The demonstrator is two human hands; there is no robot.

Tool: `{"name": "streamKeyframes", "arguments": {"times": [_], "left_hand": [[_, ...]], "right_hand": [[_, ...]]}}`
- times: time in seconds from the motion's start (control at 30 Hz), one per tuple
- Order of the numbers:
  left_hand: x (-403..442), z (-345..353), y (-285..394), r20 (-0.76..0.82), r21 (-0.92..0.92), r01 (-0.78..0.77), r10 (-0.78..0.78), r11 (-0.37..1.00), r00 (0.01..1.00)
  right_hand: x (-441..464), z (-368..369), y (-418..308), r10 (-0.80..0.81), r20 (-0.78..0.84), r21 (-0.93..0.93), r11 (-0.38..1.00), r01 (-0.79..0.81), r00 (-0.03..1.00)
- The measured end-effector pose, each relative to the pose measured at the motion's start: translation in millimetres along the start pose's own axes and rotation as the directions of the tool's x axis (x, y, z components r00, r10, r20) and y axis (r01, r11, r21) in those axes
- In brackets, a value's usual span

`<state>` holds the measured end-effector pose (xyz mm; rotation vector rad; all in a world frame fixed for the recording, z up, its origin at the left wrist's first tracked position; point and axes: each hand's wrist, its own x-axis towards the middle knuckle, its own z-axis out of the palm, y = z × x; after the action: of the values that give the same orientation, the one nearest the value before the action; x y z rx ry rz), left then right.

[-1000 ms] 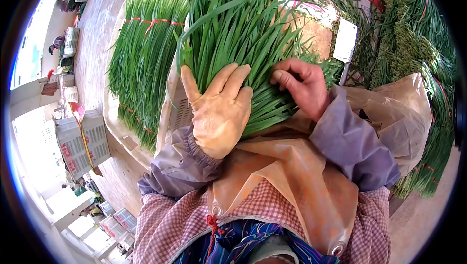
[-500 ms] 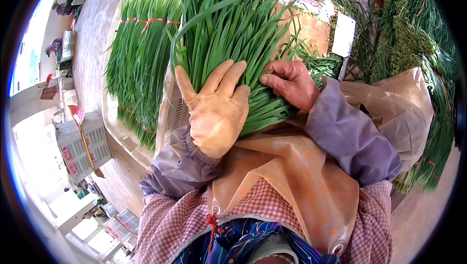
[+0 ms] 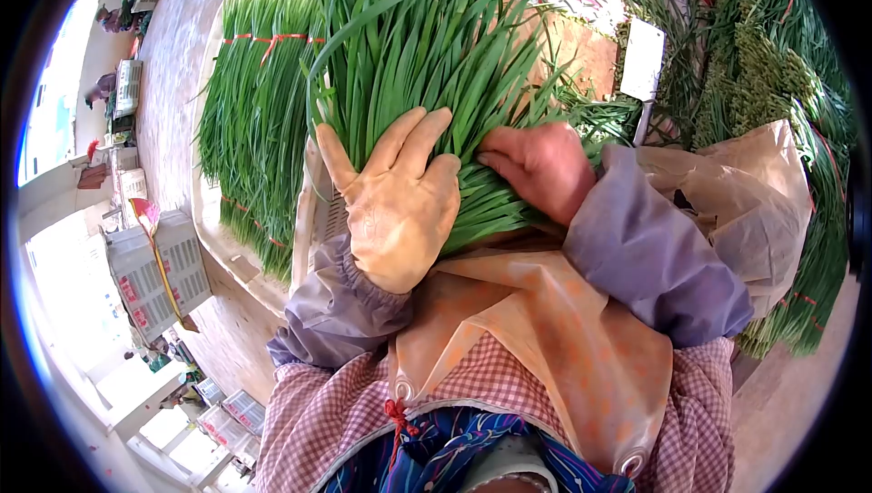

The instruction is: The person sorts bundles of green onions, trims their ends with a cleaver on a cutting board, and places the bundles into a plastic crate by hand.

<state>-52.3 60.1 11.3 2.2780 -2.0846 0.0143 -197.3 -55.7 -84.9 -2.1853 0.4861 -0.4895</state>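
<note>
A loose heap of long, flat green garlic chives [image 3: 400,66] lies in front of me. My left hand [image 3: 400,193], in a yellowish rubber glove, rests palm down on the heap with its fingers spread. My bare right hand [image 3: 545,166] is at the heap's right side, thumb and fingers pinched together on chive leaves; the fingertips are partly hidden. An orange-patterned plastic apron [image 3: 545,311] covers my lap just below the heap.
On the left, a crate [image 3: 211,239] holds chive bundles [image 3: 263,84] tied with red bands. More bundles [image 3: 772,57] are piled at the right. A cleaver-like blade [image 3: 642,61] lies beyond my right hand, near loose trimmings. A stacked grey crate [image 3: 159,266] stands farther left.
My left hand has shifted slightly left along with the leaves under it. My right hand has turned and moved a little left, deeper against the chives.
</note>
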Motion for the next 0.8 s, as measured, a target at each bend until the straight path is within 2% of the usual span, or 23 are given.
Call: {"name": "streamKeyframes", "arguments": {"times": [0.03,0.13,0.27,0.4,0.43,0.47,0.5,0.53,0.57,0.6,0.63,0.67,0.73,0.8], "left_hand": [[0,0,0,-0.002,0.003,0.004,-0.004,1.0,1.0],[1,1,0,-0.008,0.005,0.007,-0.007,1.0,1.0],[0,1,-1,-0.021,-0.013,0.007,-0.007,1.0,1.0],[0,2,-2,-0.028,-0.019,-0.005,0.005,1.0,1.0],[-1,2,-2,-0.029,-0.021,-0.001,0.0,1.0,1.0],[-1,2,-2,-0.031,-0.023,0.003,-0.004,1.0,1.0],[-1,2,-2,-0.033,-0.025,0.008,-0.009,1.0,0.999],[-1,2,-2,-0.038,-0.033,0.005,-0.006,0.999,0.999],[-2,3,-3,-0.043,-0.04,0.003,-0.005,0.999,0.999],[-2,3,-3,-0.048,-0.046,0.001,-0.003,0.999,0.999],[-2,3,-3,-0.046,-0.05,0.004,-0.006,0.999,0.999],[-2,4,-3,-0.045,-0.055,0.003,-0.005,0.998,0.999],[0,3,-2,-0.035,-0.059,0.003,-0.005,0.998,0.999],[3,0,0,-0.017,-0.055,-0.004,0.003,0.998,1.0]], "right_hand": [[-2,2,-7,-0.015,-0.057,-0.06,0.998,0.012,0.998],[0,-6,-18,-0.09,-0.051,-0.226,0.971,0.076,0.995],[0,7,-12,0.071,-0.2,0.09,0.994,-0.053,0.977],[-1,3,17,0.017,-0.208,-0.336,0.938,-0.088,0.978],[3,-3,30,-0.055,-0.391,-0.215,0.976,-0.033,0.919],[2,-16,36,0.056,-0.397,-0.125,0.986,-0.115,0.916],[1,-30,40,0.079,-0.415,-0.089,0.988,-0.126,0.907],[-3,-44,53,0.175,-0.401,-0.088,0.97,-0.228,0.899],[-7,-58,72,0.126,-0.452,-0.214,0.946,-0.244,0.883],[-8,-76,74,0.333,-0.435,-0.409,0.754,-0.513,0.837],[-8,-91,71,0.145,-0.467,-0.698,0.546,-0.464,0.872],[-6,-96,67,-0.046,-0.556,-0.69,0.582,-0.43,0.83],[0,-98,40,-0.253,-0.539,-0.644,0.738,-0.2,0.804],[-3,-70,3,-0.153,-0.394,-0.289,0.957,0.036,0.906]]}}
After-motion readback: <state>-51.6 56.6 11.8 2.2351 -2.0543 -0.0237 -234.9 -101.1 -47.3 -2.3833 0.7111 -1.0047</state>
